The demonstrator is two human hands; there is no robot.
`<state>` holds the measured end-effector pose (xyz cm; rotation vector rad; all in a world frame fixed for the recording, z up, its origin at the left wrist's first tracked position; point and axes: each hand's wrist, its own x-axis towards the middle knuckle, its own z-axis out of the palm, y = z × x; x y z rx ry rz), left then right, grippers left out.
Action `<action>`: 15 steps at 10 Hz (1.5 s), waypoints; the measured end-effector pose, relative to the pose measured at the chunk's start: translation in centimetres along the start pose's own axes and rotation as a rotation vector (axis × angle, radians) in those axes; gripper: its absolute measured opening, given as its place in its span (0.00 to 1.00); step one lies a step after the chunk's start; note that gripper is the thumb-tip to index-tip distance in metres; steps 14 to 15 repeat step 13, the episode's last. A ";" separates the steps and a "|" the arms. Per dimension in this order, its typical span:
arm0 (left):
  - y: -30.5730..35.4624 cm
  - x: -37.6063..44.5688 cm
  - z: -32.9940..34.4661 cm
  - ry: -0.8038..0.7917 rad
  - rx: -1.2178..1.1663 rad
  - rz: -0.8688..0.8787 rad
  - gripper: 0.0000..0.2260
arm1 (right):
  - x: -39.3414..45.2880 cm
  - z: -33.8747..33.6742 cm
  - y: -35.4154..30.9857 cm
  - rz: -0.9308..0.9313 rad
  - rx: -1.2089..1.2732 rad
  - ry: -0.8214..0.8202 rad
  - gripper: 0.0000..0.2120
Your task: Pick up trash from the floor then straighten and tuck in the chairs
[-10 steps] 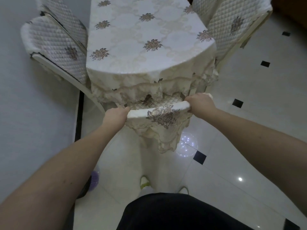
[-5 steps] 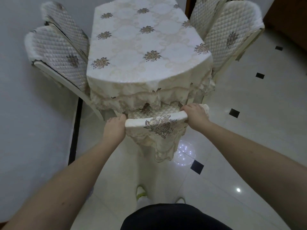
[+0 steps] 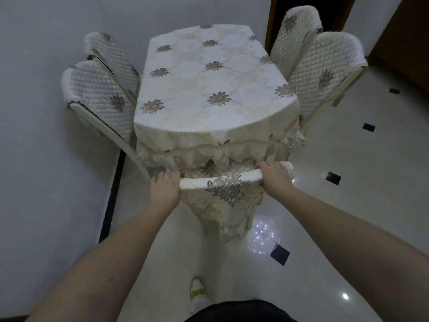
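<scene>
At the near end of the cloth-draped counter [image 3: 209, 84], my left hand [image 3: 164, 191] and right hand [image 3: 275, 176] curl tight around the top rail of the near chair [image 3: 222, 185], its embroidered floral cover hanging down. Quilted chairs [image 3: 102, 98] flank both sides on glossy tiled floor [image 3: 348, 182].

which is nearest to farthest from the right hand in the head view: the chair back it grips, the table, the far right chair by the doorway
1. Chair back: gripped by the right hand.
2. Table: just ahead, cloth-covered.
3. Far right chair: beside the table's far end, by the doorway.
</scene>
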<state>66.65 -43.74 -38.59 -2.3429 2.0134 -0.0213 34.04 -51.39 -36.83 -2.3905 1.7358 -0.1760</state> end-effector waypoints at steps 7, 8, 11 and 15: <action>6.0 -8.7 0.9 0.038 -0.246 -0.024 0.40 | -8.4 0.5 -3.6 -0.133 0.073 -0.007 0.37; 5.9 -8.7 0.0 -0.005 -0.241 -0.003 0.41 | -7.9 0.0 -3.9 -0.117 0.044 -0.043 0.37; 4.1 -8.6 -3.5 -0.179 -0.145 0.022 0.36 | -8.7 -1.7 -4.2 -0.073 -0.004 -0.156 0.41; 2.7 -12.7 -5.4 0.026 -0.051 0.118 0.30 | -11.7 -2.9 -5.6 -0.054 -0.032 -0.129 0.36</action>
